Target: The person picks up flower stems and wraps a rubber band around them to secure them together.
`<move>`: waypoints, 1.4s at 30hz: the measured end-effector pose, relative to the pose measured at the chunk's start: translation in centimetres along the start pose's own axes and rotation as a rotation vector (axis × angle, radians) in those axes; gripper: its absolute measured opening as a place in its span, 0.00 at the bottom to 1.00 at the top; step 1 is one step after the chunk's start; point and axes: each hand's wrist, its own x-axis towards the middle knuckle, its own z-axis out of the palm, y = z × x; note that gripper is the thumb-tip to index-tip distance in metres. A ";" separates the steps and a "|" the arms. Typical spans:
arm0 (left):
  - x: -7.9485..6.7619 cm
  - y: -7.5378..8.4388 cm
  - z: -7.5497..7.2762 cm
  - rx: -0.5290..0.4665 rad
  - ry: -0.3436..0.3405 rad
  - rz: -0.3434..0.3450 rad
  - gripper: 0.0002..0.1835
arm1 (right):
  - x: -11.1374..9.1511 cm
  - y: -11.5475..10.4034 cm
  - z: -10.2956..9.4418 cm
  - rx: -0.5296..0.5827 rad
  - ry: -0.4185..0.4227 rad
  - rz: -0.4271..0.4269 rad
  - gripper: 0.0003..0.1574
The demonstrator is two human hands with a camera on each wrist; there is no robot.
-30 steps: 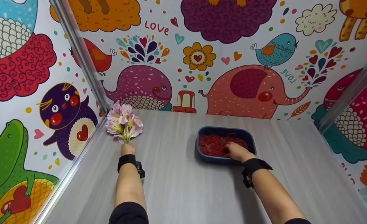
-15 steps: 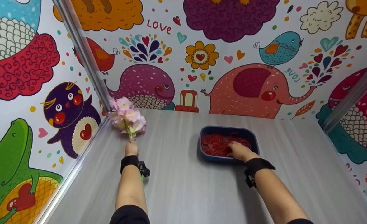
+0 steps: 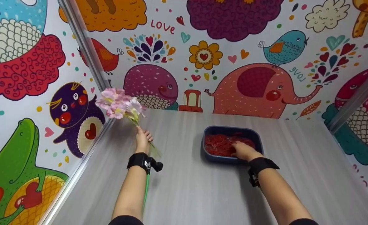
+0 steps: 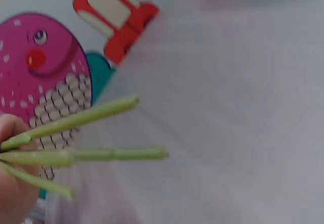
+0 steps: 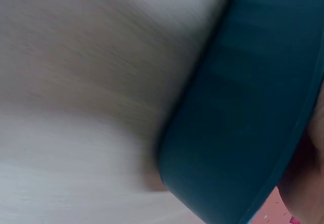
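Flowers (image 3: pixel 116 104), pale pink with splayed green stems (image 4: pixel 116 154), lean left near the desk's (image 3: pixel 184 193) far left corner; the left hand (image 3: pixel 142 140) grips them, arm (image 3: pixel 130 190) stretched forward; rightward, the right hand (image 3: pixel 245 151) dips into a blue tub (image 3: pixel 223 159) of red strands (image 3: pixel 217 146), I cannot tell whether its hidden fingertips hold any

Past the left hand (image 3: pixel 143 139) and the right hand (image 3: pixel 243 151), the back wall (image 3: pixel 179 42) is covered in bright pictures. A purple whale (image 3: pixel 151 84) is shown past the left hand, and a pink elephant (image 3: pixel 255 90) with a blue bird (image 3: pixel 285 47) on its back is shown past the right hand. Left of the left hand, a green crocodile (image 3: pixel 21 162) is seen on the side wall (image 3: pixel 31 125). Both corners are marked by shiny bars (image 3: pixel 85 43). Under the hands, a grey table (image 3: pixel 184 187) is lit softly.
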 end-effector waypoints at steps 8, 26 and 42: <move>-6.6 2.7 5.5 -0.304 -0.044 -0.012 0.28 | 0.0 0.0 -0.4 -0.036 -0.012 0.009 0.14; -18.7 1.4 10.5 -0.590 -0.103 0.012 0.27 | 1.1 0.3 0.6 -0.102 0.210 0.072 0.03; -24.2 0.0 10.1 -0.623 -0.146 -0.007 0.26 | 0.9 0.5 0.2 -0.080 0.280 0.039 0.03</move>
